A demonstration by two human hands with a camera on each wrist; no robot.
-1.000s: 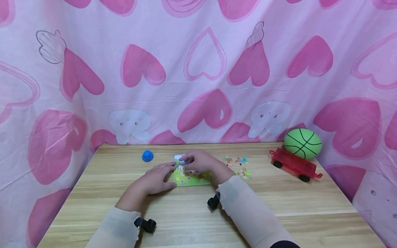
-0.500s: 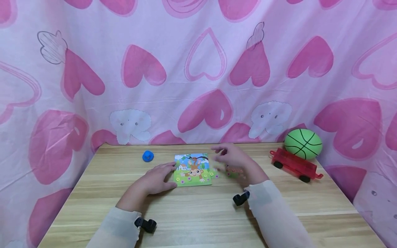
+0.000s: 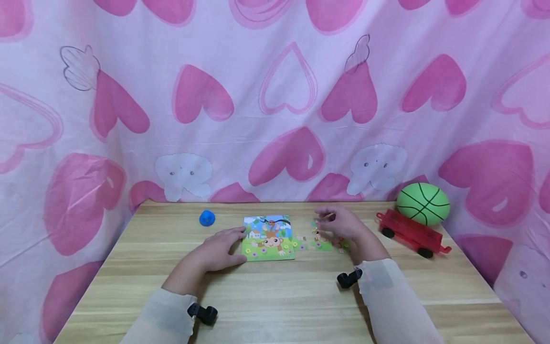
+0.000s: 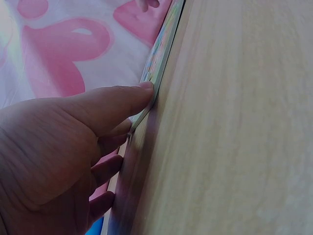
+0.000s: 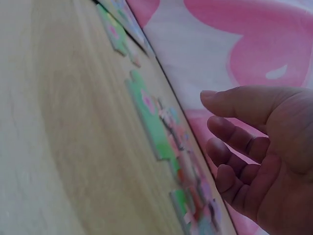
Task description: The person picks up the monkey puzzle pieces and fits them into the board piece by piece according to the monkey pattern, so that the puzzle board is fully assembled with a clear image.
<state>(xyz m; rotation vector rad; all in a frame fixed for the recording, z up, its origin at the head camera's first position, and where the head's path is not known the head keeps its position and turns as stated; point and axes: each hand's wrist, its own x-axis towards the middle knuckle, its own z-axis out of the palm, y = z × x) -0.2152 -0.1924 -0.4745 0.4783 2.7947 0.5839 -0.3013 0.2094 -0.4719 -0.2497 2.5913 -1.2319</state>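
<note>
Here: table (image 3: 275, 301), beneath all. Board (image 3: 269, 251), flat, between your hands. Your left hand (image 3: 220, 248): fingers spread, thumb and forefinger touching board's left side. Your right hand (image 3: 347, 228), nearer the pieces (image 3: 321, 245): thumb apart from loosely bent fingers, nothing between. Pieces: right of board, ranged left to right, below those fingers; probably clear of them, though blurred.

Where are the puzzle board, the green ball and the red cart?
Puzzle board (image 3: 269, 238): head view, middle of its printed face.
Green ball (image 3: 423, 204): head view, middle of its visible side.
Red cart (image 3: 411, 232): head view, body, between the wheels.
</note>
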